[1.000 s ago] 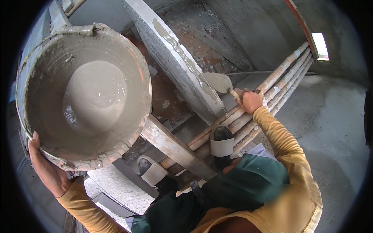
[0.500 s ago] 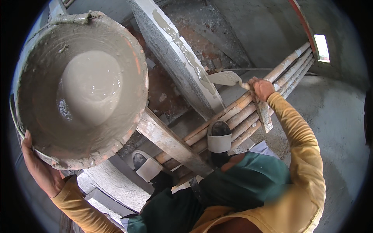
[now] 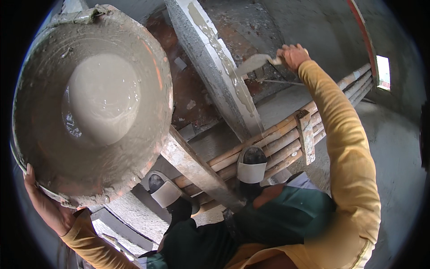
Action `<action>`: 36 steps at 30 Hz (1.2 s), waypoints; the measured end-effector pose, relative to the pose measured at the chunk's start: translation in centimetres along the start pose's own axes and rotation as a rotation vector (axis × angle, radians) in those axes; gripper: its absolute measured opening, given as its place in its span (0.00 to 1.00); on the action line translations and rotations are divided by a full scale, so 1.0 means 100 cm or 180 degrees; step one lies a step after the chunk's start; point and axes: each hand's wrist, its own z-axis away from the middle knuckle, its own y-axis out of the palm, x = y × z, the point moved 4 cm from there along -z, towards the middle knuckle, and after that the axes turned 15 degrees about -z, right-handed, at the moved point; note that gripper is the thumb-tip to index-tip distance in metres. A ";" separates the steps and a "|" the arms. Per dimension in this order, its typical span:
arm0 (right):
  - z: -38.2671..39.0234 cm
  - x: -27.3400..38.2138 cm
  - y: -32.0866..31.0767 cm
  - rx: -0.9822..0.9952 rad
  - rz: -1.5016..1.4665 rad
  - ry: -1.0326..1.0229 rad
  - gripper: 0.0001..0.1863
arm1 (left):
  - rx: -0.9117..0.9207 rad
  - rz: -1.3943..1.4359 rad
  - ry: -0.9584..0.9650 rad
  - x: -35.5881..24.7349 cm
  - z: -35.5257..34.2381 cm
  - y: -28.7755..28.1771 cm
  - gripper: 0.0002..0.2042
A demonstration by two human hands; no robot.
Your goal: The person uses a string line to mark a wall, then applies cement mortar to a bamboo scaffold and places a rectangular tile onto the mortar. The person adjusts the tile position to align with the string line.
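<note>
We saw no packages, labels, signs or screens anywhere in this view.
</note>
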 end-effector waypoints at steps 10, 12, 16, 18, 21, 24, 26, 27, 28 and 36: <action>-0.089 0.010 -0.085 -0.1058 -0.0630 0.0304 0.15 | -0.0220 -0.0090 -0.0059 0.000 0.018 0.017 0.17; -0.085 0.013 -0.102 -0.1191 -0.1170 0.0436 0.18 | -0.0080 -0.0031 0.0105 -0.002 0.021 0.028 0.17; -0.013 0.014 -0.170 -0.2094 -0.2146 0.0099 0.24 | 0.0007 0.0044 0.0173 -0.004 0.030 0.043 0.17; 0.045 0.028 -0.217 -0.2349 -0.2615 -0.0330 0.26 | -0.0006 -0.0051 0.0311 -0.008 0.029 0.045 0.17; 0.120 0.073 -0.280 -0.2306 -0.2502 -0.0935 0.23 | 0.0156 -0.0291 0.0609 -0.011 0.026 0.049 0.17; 0.144 0.131 -0.324 -0.1801 -0.1663 -0.1759 0.23 | 0.0305 -0.0441 0.0791 -0.015 0.024 0.052 0.16; 0.133 0.173 -0.330 -0.2179 -0.0636 -0.2042 0.23 | 0.0305 -0.0720 0.0998 -0.018 0.022 0.054 0.14; 0.127 0.192 -0.331 -0.2307 -0.0198 -0.2202 0.23 | 0.0405 -0.0605 0.0978 -0.018 0.021 0.056 0.13; 0.114 0.212 -0.328 -0.2539 -0.0004 -0.2220 0.20 | 0.0402 -0.0735 0.0926 -0.018 0.020 0.057 0.13; 0.077 0.251 -0.305 -0.0655 -0.1440 -0.2120 0.10 | 0.0625 -0.0620 0.1049 -0.016 0.018 0.060 0.10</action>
